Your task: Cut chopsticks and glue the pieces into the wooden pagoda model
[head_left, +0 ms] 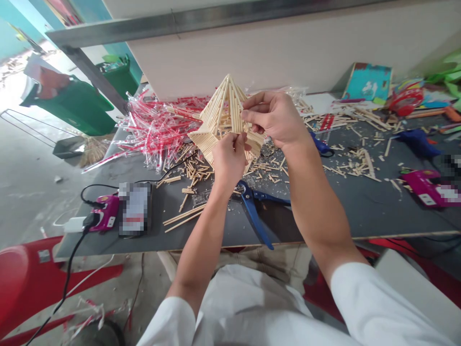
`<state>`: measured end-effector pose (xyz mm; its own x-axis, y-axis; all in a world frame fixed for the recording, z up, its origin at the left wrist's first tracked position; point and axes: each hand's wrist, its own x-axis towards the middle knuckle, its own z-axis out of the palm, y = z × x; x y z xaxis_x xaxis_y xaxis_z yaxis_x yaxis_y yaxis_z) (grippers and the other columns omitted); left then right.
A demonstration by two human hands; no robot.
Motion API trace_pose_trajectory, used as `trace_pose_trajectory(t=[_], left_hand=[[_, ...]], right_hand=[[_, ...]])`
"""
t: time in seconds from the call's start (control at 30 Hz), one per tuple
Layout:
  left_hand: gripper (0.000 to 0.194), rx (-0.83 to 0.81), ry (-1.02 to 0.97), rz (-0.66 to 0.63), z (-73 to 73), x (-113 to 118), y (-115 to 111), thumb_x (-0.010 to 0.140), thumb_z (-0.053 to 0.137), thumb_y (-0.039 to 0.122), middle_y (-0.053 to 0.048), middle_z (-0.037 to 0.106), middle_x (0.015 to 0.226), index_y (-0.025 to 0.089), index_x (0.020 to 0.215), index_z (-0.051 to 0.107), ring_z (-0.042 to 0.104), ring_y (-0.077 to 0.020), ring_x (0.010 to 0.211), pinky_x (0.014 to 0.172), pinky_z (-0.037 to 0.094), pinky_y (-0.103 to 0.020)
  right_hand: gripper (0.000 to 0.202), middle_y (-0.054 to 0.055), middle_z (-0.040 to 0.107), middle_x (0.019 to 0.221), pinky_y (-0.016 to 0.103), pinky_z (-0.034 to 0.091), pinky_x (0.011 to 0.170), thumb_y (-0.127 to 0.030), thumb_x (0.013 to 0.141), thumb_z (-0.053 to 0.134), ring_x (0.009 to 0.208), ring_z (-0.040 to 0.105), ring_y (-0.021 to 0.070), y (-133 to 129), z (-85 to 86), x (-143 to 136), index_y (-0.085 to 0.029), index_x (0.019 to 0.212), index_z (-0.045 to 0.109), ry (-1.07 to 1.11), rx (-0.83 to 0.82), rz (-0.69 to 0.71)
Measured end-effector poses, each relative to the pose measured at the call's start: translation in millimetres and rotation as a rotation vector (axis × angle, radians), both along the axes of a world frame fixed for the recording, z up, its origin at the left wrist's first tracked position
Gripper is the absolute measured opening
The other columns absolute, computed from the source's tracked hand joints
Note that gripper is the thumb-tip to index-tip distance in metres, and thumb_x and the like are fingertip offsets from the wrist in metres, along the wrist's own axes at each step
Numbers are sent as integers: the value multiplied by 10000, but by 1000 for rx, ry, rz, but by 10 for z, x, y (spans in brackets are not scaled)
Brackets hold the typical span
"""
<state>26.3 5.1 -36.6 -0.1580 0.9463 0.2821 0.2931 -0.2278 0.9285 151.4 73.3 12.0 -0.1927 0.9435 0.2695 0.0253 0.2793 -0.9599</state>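
A pointed model of pale wooden sticks, like chopsticks, stands over the grey table, with slanted sides and flared panels lower down. My left hand is closed at its lower front edge, thumb and fingers pinched on it. At the model's right side, my right hand is closed too, fingertips pinching the sticks there. Whether a separate stick sits in those fingertips is hidden. Just below my hands lies a cutter with blue handles. Several loose long sticks rest left of it, among short cut pieces.
Red and clear plastic wrappers heap at the back left. A phone and a magenta power strip with cables lie at the table's left. Another magenta power strip sits right. Green bins stand beyond; a metal rail crosses behind.
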Motion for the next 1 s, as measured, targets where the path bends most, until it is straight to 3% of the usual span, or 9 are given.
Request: trace_pose_trajectory(t=[0.23, 0.4, 0.53, 0.63, 0.73, 0.87, 1.0], left_hand=[[117, -92, -83, -51, -13, -51, -31, 992, 557, 235, -65, 773, 849, 171, 957, 648, 648, -111, 660, 588, 429, -236], [98, -49, -57, 13, -29, -62, -68, 978, 600, 227, -65, 759, 917, 179, 1063, 612, 664, -122, 735, 663, 471, -251], [181, -167, -372, -96, 72, -55, -79, 1014, 558, 185, -56, 756, 940, 190, 1192, 522, 702, -125, 795, 742, 533, -259], [86, -326, -609, -291, 182, -115, -81, 1018, 559, 163, -92, 760, 946, 143, 1101, 569, 720, -132, 828, 836, 557, -284], [76, -397, -682, -410, 238, -193, -61, 1004, 574, 145, -101, 757, 923, 115, 980, 640, 714, -127, 795, 861, 559, -288], [206, -435, -729, -441, 243, -225, 14, 1020, 487, 112, -49, 690, 802, 121, 932, 674, 673, -111, 699, 779, 568, -273], [280, -465, -669, -432, 252, -220, 100, 1024, 462, 130, -37, 617, 743, 147, 870, 695, 648, -108, 674, 796, 578, -276]], right_hand=[[269, -48, 561, 588, 211, 386, 409, -257, 788, 884, 461, 451, 53, 7, -26, 5, -198, 830, 625, -8, 20, 0], [275, -54, 544, 567, 233, 361, 419, -257, 792, 887, 462, 435, 57, 3, -20, 12, -199, 825, 620, -11, 11, 7], [252, -57, 546, 553, 247, 357, 435, -224, 794, 875, 464, 440, 69, -9, 1, 5, -205, 801, 624, -9, -6, -9], [235, -51, 567, 567, 245, 351, 450, -213, 813, 861, 475, 436, 66, -31, 18, 0, -201, 816, 626, -14, -20, -12], [228, -49, 570, 575, 240, 353, 452, -194, 810, 861, 478, 445, 61, -53, 30, 2, -199, 814, 633, -9, -22, -13], [250, -50, 575, 571, 248, 350, 427, -198, 729, 907, 469, 463, 74, -59, 25, 10, -215, 773, 662, 36, -39, -8], [279, -57, 592, 575, 247, 329, 409, -224, 669, 940, 453, 461, 77, -34, -2, 14, -230, 760, 676, 80, -29, 8]])
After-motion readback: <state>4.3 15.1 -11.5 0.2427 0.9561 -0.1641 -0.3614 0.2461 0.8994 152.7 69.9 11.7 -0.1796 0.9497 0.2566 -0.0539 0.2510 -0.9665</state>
